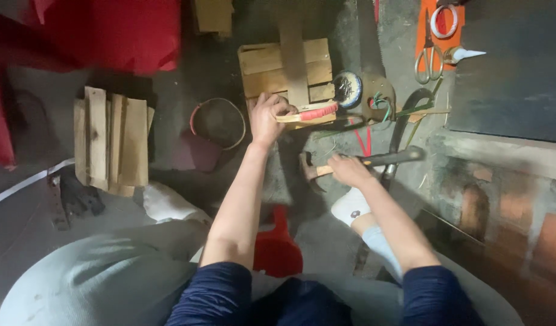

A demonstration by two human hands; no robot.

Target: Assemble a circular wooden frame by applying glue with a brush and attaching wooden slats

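Left hand (267, 116) grasps the red-bristled wooden brush (308, 113); right hand (348, 170) clenches the wooden-handled hammer (308, 169) — steady the slatted wooden crate (272, 66) first.

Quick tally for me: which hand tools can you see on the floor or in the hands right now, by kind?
Hammer, held in the right hand: 1
Brush with red bristles, held in the left hand: 1
Scissors: 1
Handsaw: 1
Total: 4
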